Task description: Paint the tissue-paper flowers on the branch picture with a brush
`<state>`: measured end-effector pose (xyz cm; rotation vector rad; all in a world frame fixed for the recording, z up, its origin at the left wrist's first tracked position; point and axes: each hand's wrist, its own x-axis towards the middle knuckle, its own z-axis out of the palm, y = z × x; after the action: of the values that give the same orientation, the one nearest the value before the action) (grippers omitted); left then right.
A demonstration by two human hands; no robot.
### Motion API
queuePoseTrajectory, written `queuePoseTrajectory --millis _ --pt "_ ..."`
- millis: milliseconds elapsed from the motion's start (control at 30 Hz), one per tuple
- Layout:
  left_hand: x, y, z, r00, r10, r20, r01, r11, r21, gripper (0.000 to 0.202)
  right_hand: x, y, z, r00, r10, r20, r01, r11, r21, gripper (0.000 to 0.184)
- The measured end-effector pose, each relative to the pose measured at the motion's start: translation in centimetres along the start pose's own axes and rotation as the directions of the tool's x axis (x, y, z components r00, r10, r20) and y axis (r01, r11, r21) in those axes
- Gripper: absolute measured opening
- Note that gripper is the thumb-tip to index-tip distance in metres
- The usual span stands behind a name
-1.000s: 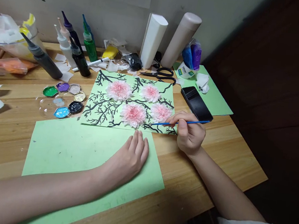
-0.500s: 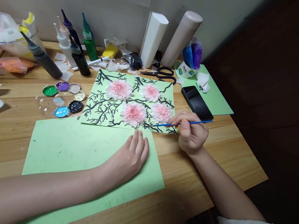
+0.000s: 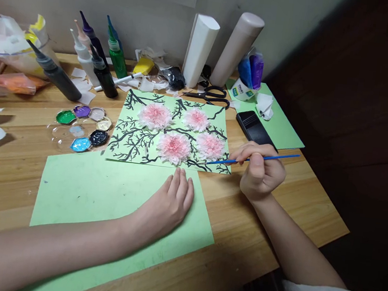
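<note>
The right hand (image 3: 263, 174) pinches one thin blue paintbrush (image 3: 285, 156), its tip at the near right part of one light-green rectangular paper picture (image 3: 132, 113), which carries black painted branches and four ruffled pink-and-white flowers (image 3: 174, 148); I cannot tell whether the tip touches. The left hand (image 3: 172, 201) lies flat, fingers close together, on one larger green paper sheet (image 3: 104, 196), nearer on the wooden counter (image 3: 240, 232). Far left are seven plastic squeeze bottles (image 3: 107, 81) and one clear palette (image 3: 58, 135); right of the picture, one black phone (image 3: 255, 127)
</note>
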<state>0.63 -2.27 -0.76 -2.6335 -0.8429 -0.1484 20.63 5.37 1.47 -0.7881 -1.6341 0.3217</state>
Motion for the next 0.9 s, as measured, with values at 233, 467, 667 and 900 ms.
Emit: queuePoseTrajectory --millis 233,467,667,900 --pt "0.22 -0.03 -0.24 1.0 -0.005 -0.001 0.005 1.0 0.008 0.044 -0.16 0.06 0.07 0.984 0.174 0.041 -0.174 0.985 0.003 0.031" --pt "0.16 0.02 -0.22 1.0 0.005 0.014 -0.005 1.0 0.013 0.044 -0.35 0.08 -0.11 0.979 0.167 0.113 -0.159 0.984 -0.077 0.029" --pt "0.11 0.04 -0.19 1.0 0.008 0.023 -0.008 1.0 -0.001 0.045 -0.33 0.39 -0.29 0.983 0.14 0.118 -0.129 0.987 -0.095 0.028" --pt "0.08 0.03 -0.12 1.0 0.004 0.016 -0.004 1.0 -0.008 0.044 -0.1 0.46 -0.46 0.99 0.109 0.092 -0.098 0.988 -0.116 0.029"
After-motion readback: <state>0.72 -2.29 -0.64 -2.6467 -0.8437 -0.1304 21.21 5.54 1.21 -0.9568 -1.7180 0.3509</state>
